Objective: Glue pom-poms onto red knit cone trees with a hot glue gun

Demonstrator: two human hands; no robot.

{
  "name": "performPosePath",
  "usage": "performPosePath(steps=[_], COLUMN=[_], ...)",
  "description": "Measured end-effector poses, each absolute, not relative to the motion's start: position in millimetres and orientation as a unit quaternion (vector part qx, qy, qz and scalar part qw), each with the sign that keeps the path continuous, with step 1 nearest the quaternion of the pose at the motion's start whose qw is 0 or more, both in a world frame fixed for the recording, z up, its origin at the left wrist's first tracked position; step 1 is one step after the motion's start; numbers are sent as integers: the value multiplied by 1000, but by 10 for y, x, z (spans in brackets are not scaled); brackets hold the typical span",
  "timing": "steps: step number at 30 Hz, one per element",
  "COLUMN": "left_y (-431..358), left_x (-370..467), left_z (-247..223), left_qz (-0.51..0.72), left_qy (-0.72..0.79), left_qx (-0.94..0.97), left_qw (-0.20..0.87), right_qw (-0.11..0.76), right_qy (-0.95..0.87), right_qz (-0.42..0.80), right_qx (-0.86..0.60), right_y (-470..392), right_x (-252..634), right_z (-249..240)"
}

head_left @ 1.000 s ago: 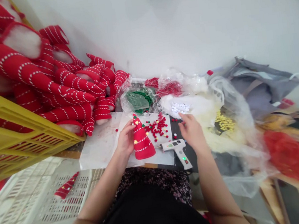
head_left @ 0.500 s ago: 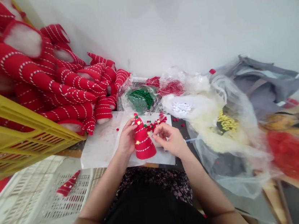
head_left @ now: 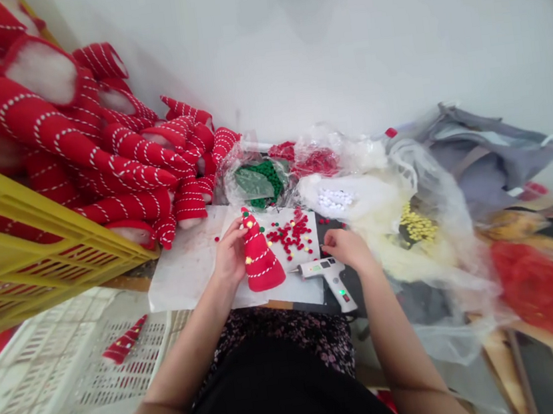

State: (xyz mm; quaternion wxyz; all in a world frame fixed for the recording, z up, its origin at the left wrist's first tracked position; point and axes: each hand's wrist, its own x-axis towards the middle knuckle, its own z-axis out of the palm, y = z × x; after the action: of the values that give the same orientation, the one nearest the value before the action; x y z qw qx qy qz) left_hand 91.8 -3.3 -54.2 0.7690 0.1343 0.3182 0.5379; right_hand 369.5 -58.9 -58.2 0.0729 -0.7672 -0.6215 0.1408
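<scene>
My left hand (head_left: 229,253) is closed on the side of a small red felt cone (head_left: 265,265), which stands upright with white twisted cord around it and little pom-poms near its tip. To the right, my right hand (head_left: 349,248) is closed with its fingertips pinched; what they hold, if anything, is too small to make out. Just below that hand lies a white glue gun (head_left: 333,280), a green light on its handle and its nozzle toward the cone. Scattered red pom-poms (head_left: 290,235) lie on white paper (head_left: 184,272), with a few yellow and green ones among them.
A yellow crate (head_left: 24,245) heaped with red cones (head_left: 81,137) stands at left. Below it, a white basket (head_left: 101,383) holds one decorated cone (head_left: 125,340). Behind the paper are bags of green (head_left: 259,182), white (head_left: 334,198) and yellow pom-poms (head_left: 418,223). Grey cloth (head_left: 481,148) lies right.
My right hand has moved right, away from the cone, uncovering the glue gun and more of the red pom-poms. The cone in my left hand has shifted slightly left and tilted a little.
</scene>
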Motion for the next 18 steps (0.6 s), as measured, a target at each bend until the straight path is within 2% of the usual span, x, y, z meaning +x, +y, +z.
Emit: performPosePath(steps=[6,12,15,18], left_y=[-48,-72,-90,-100], left_x=[953,1024,1058,1064], left_z=[-572,-532,-527,-535], left_qz=[537,540,538,539], left_qy=[301,317,317,310], left_qx=[165,189,206,215], left_qw=[771,756,754,753], right_qw=[124,392,423,408], right_qy=[-630,-699,-724,-758], right_qz=[143,230,231,203], right_qx=[-753,-552,-494,-467], right_y=[-522,-692,-769,-778], right_x=[3604,3094,2795,2634], right_z=[-519,-164,-49,-50])
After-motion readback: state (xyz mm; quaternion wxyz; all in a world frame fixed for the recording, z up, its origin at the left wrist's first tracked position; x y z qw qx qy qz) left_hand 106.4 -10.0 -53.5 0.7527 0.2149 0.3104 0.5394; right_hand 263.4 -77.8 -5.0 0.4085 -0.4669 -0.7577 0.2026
